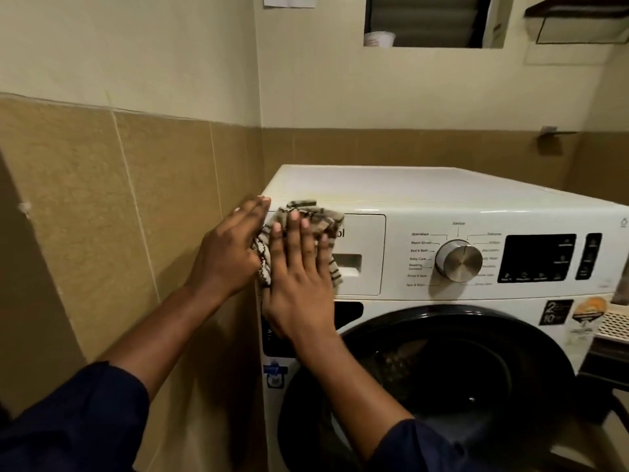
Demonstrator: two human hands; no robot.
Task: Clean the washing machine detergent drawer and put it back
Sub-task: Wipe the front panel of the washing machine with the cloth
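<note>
While flat on cloth [320, 218] at drawer [369, 233] edge, left hand [231, 253], right hand [299, 281], grips open.

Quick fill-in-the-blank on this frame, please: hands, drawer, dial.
1. The right hand presses a striped ___ flat on the drawer front.
2. The drawer is ___, its visible edge flush with the panel.
3. The silver dial sits to the drawer's ___.
4. Fingers of the left hand are ___, not curled.

Missing: cloth; closed; right; straight.

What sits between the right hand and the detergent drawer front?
A striped cloth: in the head view the right hand presses it flat against the detergent drawer front.
</note>
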